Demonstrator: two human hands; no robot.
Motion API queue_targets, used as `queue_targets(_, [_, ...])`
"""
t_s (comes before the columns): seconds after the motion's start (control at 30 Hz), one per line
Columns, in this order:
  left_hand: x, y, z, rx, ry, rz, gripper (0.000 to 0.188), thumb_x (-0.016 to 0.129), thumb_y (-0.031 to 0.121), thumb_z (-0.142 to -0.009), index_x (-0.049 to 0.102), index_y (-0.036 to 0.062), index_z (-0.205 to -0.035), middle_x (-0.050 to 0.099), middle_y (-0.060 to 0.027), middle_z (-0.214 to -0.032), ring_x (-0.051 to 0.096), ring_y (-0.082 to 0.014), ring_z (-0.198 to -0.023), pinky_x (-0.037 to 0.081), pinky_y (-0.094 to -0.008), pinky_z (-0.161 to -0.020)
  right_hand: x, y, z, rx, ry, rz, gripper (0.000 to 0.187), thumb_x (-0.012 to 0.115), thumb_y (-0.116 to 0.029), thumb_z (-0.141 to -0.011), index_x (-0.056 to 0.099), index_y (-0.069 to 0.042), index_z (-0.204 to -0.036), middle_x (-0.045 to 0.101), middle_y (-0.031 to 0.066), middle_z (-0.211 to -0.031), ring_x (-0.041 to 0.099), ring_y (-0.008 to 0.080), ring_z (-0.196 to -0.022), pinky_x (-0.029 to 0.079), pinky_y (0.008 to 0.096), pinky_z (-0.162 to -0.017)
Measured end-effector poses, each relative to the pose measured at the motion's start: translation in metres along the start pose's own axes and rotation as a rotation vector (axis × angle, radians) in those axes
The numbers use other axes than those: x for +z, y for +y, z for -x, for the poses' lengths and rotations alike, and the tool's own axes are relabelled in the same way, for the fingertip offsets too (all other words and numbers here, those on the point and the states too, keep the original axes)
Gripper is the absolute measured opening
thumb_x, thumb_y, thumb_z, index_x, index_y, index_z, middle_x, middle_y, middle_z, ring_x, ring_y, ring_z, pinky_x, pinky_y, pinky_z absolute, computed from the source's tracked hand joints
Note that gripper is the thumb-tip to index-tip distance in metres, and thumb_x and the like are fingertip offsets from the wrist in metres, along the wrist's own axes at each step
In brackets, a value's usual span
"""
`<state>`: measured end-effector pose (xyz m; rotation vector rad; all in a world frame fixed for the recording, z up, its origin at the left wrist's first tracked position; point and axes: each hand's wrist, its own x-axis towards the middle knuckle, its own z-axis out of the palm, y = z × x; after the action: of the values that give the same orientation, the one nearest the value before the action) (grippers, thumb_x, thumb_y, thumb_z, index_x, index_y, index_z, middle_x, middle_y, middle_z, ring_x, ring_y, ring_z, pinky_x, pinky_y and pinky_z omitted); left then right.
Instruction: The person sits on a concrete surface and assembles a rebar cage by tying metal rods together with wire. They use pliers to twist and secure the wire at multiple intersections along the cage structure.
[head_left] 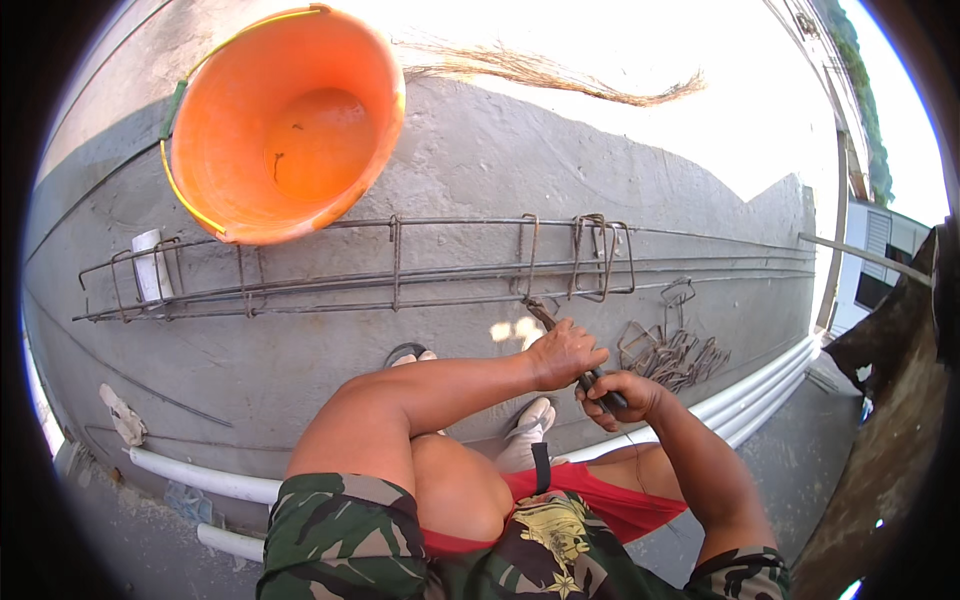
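Note:
Below the long rebar cage (397,265) I hold a pair of dark pincers (544,317). Their jaws touch or nearly touch the cage's near bar, at one of the stirrups; whether they grip wire there is too small to tell. My left hand (567,355) is closed round the tool toward its jaws. My right hand (620,396) wraps the handle ends, with a thin wire hanging below it. Several square stirrups (602,260) are bunched on the cage just beyond the jaws, and straight bars run on to the right.
An orange bucket (225,130) with a yellow handle stands behind the cage. Loose stirrups (672,358) lie in a pile to the right. White pipes (205,474) run along the near side. A bundle of thin wires (560,75) lies at the back. A white cylinder (152,265) sits at the cage's left end.

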<state>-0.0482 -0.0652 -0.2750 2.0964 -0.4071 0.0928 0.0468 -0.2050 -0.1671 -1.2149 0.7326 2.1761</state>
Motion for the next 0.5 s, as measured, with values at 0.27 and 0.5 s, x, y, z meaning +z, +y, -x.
queue_targets(0.27, [-0.022,-0.005,-0.027,-0.142,-0.352,0.122,0.034,0.062,0.006,-0.068,0.056,0.0105,-0.1,0.061,-0.0079,-0.077,0.063,-0.0306,-0.084,0.039,-0.0495,-0.079,0.059,-0.002,0.002,-0.229,1.257,1.617,0.042,0.072,-0.021,-0.072,0.05,0.002,-0.1,0.063,0.0163,-0.079,0.067,0.0309,-0.079,0.054,0.0428,-0.07])
queue_targets(0.5, [-0.02,0.007,0.009,-0.011,-0.112,-0.07,0.052,0.071,0.019,-0.072,0.053,0.0158,-0.121,0.059,-0.0059,-0.099,0.058,-0.0284,-0.1,0.034,-0.0566,-0.101,-0.019,0.021,-0.007,-0.172,0.224,0.402,0.026,0.06,-0.012,-0.076,0.051,-0.004,-0.099,0.062,0.0139,-0.077,0.06,0.0256,-0.058,0.046,0.0377,-0.049])
